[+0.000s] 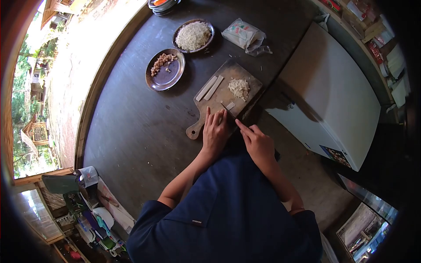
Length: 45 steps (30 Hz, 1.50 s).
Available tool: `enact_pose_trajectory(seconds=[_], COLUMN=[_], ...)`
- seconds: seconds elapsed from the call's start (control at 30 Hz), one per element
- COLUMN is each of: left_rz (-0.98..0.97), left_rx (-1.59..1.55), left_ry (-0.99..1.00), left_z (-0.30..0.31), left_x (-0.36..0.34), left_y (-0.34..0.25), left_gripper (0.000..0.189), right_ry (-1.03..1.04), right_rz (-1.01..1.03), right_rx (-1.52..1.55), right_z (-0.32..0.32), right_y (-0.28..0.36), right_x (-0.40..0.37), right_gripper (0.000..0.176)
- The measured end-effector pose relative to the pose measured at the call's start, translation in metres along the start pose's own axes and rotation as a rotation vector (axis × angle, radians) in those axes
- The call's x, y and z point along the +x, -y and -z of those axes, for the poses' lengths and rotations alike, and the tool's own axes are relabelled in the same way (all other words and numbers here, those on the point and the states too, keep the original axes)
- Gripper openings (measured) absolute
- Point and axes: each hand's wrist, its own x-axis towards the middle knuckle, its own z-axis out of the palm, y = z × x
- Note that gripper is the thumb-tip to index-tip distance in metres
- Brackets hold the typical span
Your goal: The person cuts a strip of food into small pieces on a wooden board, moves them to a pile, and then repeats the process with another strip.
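Observation:
On the wooden cutting board point(221, 94) lie two pale sticks of food point(209, 88) side by side and a heap of thin pale shreds point(239, 89). A small pale piece point(230, 106) rests beside the knife point(228, 110), close to the board's near edge. My right hand point(259, 147) is closed on the knife, its index finger stretched forward; the handle is mostly hidden. My left hand point(215, 131) bends over the near part of the board, fingertips down next to the blade. Whatever is under those fingers is hidden.
Beyond the board stand a bowl of pale shreds point(193, 36), a plate with brown chunks point(165, 72) and a plastic packet point(244, 33). Stacked dishes point(163, 6) sit at the far edge of the dark table point(127, 109). A white chest freezer point(326, 87) is to the right.

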Motion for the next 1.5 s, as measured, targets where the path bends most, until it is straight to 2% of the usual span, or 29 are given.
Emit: enact_pose_trajectory(seconds=[0.2, 0.4, 0.6, 0.67, 0.8, 0.9, 1.07, 1.2, 1.3, 1.5], left_rz=[0.033, 0.027, 0.004, 0.008, 0.022, 0.021, 0.020, 0.043, 0.052, 0.057], left_rx=[-0.005, -0.030, -0.014, -0.016, -0.057, -0.035, -0.016, -0.070, -0.080, -0.088], left_ry=[0.009, 0.010, 0.032, 0.034, 0.025, 0.033, 0.030, 0.007, -0.007, -0.013], left_z=[0.002, 0.001, 0.001, 0.002, 0.004, 0.003, 0.004, 0.005, 0.005, 0.007], left_x=[0.001, -0.001, -0.002, -0.002, -0.003, -0.005, -0.004, -0.006, -0.008, -0.006], left_y=[-0.006, -0.001, -0.004, -0.004, -0.005, -0.003, -0.006, -0.007, -0.006, -0.007], left_gripper=[0.049, 0.051, 0.052, 0.052, 0.053, 0.052, 0.050, 0.051, 0.050, 0.049], right_ry=[0.035, -0.030, 0.033, -0.042, -0.039, 0.054, -0.044, -0.005, 0.051, -0.005], right_rz=[-0.042, 0.004, -0.039, 0.000, 0.009, -0.045, 0.005, -0.034, -0.061, -0.008], right_rx=[-0.022, -0.022, -0.085, -0.104, -0.031, -0.076, -0.121, 0.006, -0.005, -0.087], right_z=[-0.003, -0.004, -0.001, -0.009, -0.006, -0.002, -0.012, -0.005, 0.001, -0.008], right_y=[-0.002, 0.003, 0.002, 0.006, 0.006, 0.006, 0.004, 0.008, 0.008, 0.007], right_x=[0.000, 0.003, 0.001, 0.007, 0.007, -0.004, 0.001, 0.007, -0.002, 0.004], right_gripper=[0.050, 0.052, 0.051, 0.049, 0.050, 0.051, 0.049, 0.046, 0.046, 0.047])
